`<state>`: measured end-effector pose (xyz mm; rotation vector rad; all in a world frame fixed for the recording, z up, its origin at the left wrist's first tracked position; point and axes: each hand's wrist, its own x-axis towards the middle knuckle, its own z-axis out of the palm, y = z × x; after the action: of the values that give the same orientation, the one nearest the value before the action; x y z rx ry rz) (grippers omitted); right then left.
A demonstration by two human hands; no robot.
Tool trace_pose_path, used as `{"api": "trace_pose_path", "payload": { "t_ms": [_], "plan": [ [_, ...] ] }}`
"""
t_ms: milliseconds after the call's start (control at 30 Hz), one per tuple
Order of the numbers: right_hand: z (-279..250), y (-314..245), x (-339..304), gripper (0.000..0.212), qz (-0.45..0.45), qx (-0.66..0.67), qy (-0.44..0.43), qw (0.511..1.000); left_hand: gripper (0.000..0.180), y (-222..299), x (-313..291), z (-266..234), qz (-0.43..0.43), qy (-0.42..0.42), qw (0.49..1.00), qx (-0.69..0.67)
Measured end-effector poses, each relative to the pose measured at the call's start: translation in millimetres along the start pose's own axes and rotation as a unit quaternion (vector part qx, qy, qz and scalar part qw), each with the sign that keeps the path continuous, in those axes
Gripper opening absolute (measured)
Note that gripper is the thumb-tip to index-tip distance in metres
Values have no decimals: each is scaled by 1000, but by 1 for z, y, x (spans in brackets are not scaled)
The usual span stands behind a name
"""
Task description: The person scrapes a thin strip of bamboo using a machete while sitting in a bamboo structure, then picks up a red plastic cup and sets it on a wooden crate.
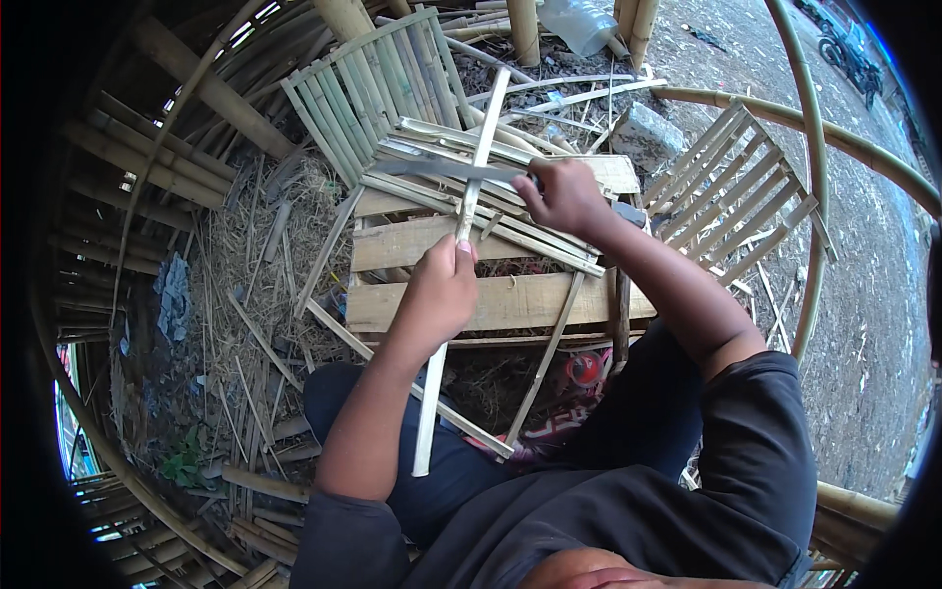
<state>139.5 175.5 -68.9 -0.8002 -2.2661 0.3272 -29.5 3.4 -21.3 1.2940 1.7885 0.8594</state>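
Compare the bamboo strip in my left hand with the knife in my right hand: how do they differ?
The bamboo strip is pale yellowish, while the knife has a grey blade. The strip looks longer than the knife. In the picture, the strip runs mostly up and down; the knife lies nearly level across it. Both are slender, and each is held in one hand.

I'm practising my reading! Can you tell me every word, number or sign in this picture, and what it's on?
There are none I can read.
Red round thing: too small to tell whether it has writing.
Motorbike at upper right: too small and blurred.
Knife in the right hand: no writing I can make out.
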Motion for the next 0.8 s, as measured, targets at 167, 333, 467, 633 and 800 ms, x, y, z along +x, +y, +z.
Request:
{"api": "trace_pose_path", "payload": {
  "t_ms": [167,333,467,633,800],
  "plan": [
    [22,23,-3,41,-56,-14,21,998,30,11,-4,6,52,46,992,109],
    [32,53,5,42,-91,-44,40,994,30,8,-6,4,79,51,981,169],
    [28,77,16,55,-4,-155,86,984,29,17,-10,1,61,30,988,142],
    [5,103,20,59,84,-201,67,974,28,19,-12,4,78,4,990,121],
    [2,88,26,50,86,-188,95,974,28,19,-8,0,58,2,994,98]
  ]
}}
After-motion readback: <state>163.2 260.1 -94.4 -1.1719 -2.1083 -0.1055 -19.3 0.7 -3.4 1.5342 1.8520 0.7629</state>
